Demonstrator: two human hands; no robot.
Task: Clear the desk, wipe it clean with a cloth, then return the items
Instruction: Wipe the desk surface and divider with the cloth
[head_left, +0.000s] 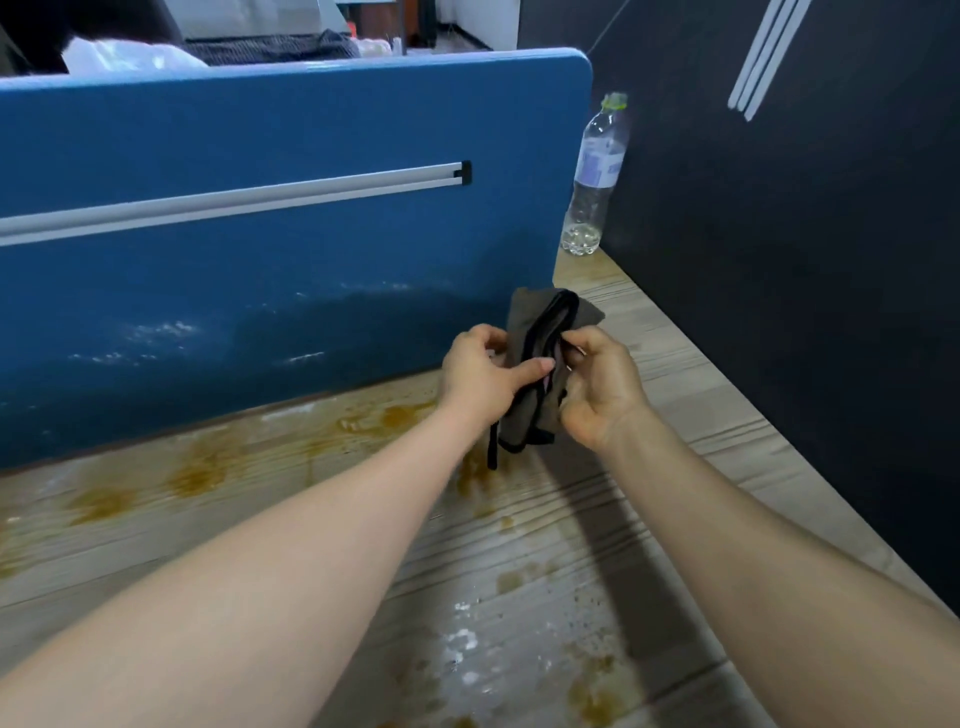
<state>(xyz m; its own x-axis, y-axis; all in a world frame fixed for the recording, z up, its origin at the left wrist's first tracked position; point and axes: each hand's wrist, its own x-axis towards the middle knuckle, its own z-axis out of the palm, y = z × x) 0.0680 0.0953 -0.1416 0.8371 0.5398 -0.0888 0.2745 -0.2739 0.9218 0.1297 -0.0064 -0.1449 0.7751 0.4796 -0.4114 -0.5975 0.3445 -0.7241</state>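
- Head-camera view down two bare forearms reaching from the lower corners toward the middle of the frame.
- Left hand (483, 376), just left of centre, pinching a folded grey-brown cloth (540, 364) with black edging, thumb stretched across its front.
- Right hand (597, 387), just right of centre, gripping the same cloth from the other side, fingers curled round its edge.
- Cloth held upright between both hands, apparently lifted clear of the surface, though the angle leaves that uncertain; a black hem loop hanging below the left wrist.
- Pale wood-grain desk (675, 395) filling the lower half, marked with yellow-brown stains (202, 470) at centre left and white smears (467, 644) near the bottom centre.
- Blue partition panel (260, 130) across the upper left, carrying a white rail (234, 200).
- Clear plastic bottle (595, 176) with a green cap standing upright at the desk's far corner, upper right of centre, beside a dark wall (805, 234).
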